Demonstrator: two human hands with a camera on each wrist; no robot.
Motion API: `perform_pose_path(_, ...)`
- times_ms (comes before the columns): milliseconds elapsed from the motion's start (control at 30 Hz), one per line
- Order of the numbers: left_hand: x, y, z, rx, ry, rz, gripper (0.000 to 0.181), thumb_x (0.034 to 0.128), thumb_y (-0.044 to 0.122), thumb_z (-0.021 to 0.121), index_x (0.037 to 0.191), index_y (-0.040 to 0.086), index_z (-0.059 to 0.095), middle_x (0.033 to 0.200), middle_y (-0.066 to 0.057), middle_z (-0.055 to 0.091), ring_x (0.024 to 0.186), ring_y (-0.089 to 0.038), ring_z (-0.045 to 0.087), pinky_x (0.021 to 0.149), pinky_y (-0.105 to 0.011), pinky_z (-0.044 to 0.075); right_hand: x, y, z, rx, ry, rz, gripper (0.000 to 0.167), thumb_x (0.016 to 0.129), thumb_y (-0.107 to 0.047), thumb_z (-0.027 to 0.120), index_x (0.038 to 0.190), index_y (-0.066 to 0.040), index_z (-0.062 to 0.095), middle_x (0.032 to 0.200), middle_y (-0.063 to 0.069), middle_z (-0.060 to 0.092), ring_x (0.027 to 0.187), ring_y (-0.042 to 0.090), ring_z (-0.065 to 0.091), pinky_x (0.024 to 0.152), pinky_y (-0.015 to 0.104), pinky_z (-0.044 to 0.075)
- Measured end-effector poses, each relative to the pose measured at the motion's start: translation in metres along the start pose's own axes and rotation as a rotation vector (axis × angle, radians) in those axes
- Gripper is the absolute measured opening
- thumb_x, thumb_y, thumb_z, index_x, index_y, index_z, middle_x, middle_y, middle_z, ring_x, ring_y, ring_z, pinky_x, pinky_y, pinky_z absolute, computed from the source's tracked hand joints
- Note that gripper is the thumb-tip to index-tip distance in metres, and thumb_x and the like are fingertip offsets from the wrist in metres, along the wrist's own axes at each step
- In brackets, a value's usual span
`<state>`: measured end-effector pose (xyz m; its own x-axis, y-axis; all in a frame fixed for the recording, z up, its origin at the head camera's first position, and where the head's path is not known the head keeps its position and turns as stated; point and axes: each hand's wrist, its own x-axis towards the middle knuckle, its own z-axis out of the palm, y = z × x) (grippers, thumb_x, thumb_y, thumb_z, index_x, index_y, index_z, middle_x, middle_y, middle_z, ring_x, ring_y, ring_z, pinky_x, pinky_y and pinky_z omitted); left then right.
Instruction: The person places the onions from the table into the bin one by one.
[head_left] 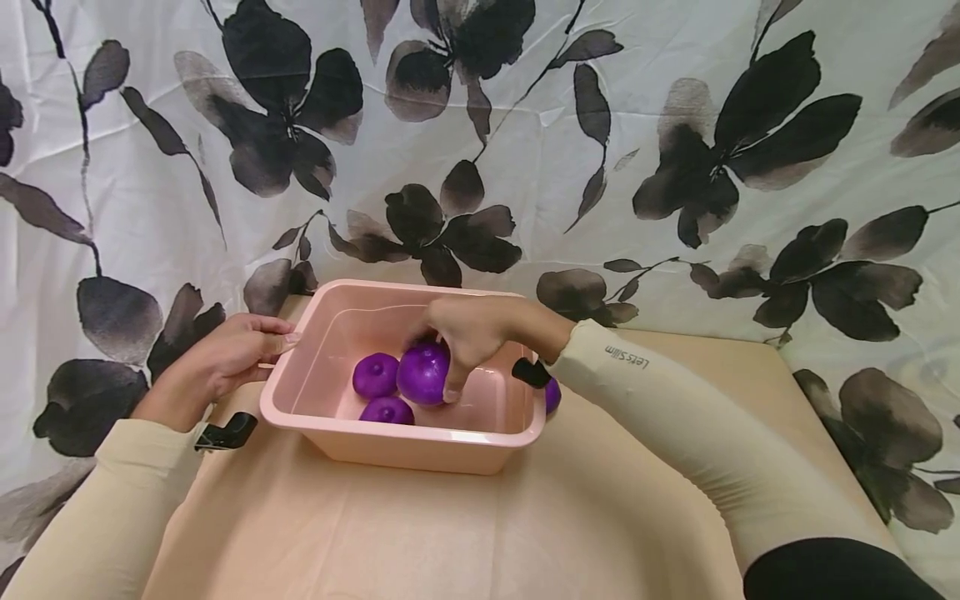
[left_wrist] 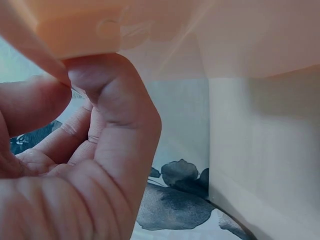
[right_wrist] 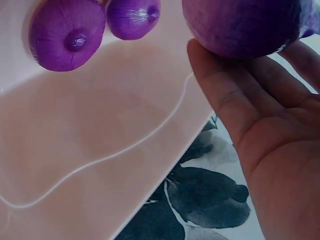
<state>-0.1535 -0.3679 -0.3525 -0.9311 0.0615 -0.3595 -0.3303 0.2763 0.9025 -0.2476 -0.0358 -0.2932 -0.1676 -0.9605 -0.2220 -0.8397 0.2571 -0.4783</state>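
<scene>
A pink plastic tub (head_left: 412, 450) stands on the table. My left hand (head_left: 236, 354) pinches its left rim between thumb and bent forefinger, as the left wrist view shows on the tub (left_wrist: 165, 30). Reaching in over the far right side, my right hand (head_left: 472, 333) grips a shiny purple onion (head_left: 422, 373), its fingers and thumb around it. Two more purple onions lie inside the tub, one onion (head_left: 375, 375) to the left and another onion (head_left: 387, 410) near the front wall. In the right wrist view, the held onion (right_wrist: 245, 25) rests against the fingers.
Outside the tub's right end, another purple object (head_left: 552, 396) is partly hidden by the tub and wrist. A tan cover (head_left: 450, 533) spreads over the table. Behind it hangs a white cloth (head_left: 570, 183) with dark flowers.
</scene>
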Motion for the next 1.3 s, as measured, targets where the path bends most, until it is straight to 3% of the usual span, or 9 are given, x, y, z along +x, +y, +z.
perform_pose_path(300,0.001,0.001,0.0,-0.005,-0.001,-0.002,0.023,0.1055,0.008,0.055,0.128,0.003,0.055,0.089,0.013,0.067,0.084,-0.002,0.067,0.075,-0.025,0.061,0.015,0.01,0.007,0.022,-0.033,0.084,0.071,0.071,-0.016,0.094,0.136,-0.007,0.066,0.13,0.004,0.072,0.114,0.015,0.068,0.102,0.028,0.055)
perform_pose_path(600,0.0,0.0,0.0,-0.004,-0.002,0.002,0.023,0.1056,0.008,0.055,0.128,0.003,0.056,0.089,0.012,0.067,0.083,-0.002,0.068,0.075,-0.026,0.061,0.031,0.013,0.024,0.008,-0.151,0.164,0.073,0.067,-0.004,0.092,0.133,-0.013,0.065,0.12,0.003,0.071,0.107,0.016,0.065,0.097,0.027,0.057)
perform_pose_path(767,0.0,0.0,-0.001,0.007,0.0,0.002,0.025,0.1058,0.009,0.055,0.13,0.002,0.055,0.09,0.012,0.066,0.083,-0.002,0.067,0.075,-0.025,0.061,0.038,0.013,0.034,-0.026,-0.214,0.209,0.074,0.067,-0.003,0.093,0.134,-0.012,0.061,0.117,0.006,0.069,0.106,0.017,0.064,0.093,0.026,0.057)
perform_pose_path(1000,0.0,-0.001,-0.003,-0.011,-0.012,0.006,0.016,0.1055,0.009,0.056,0.121,0.009,0.059,0.09,0.012,0.067,0.084,-0.003,0.068,0.076,-0.026,0.061,0.042,0.01,0.045,-0.02,-0.283,0.266,0.072,0.071,0.001,0.088,0.136,-0.01,0.059,0.124,0.005,0.063,0.104,0.017,0.064,0.076,0.024,0.061)
perform_pose_path(1300,0.001,-0.002,-0.003,-0.015,-0.012,0.011,0.017,0.1047,0.009,0.057,0.121,0.008,0.058,0.09,0.012,0.067,0.085,-0.003,0.069,0.077,-0.026,0.061,0.042,0.008,0.058,-0.009,-0.317,0.285,0.067,0.074,0.005,0.088,0.131,-0.011,0.059,0.118,0.004,0.06,0.102,0.016,0.061,0.072,0.021,0.059)
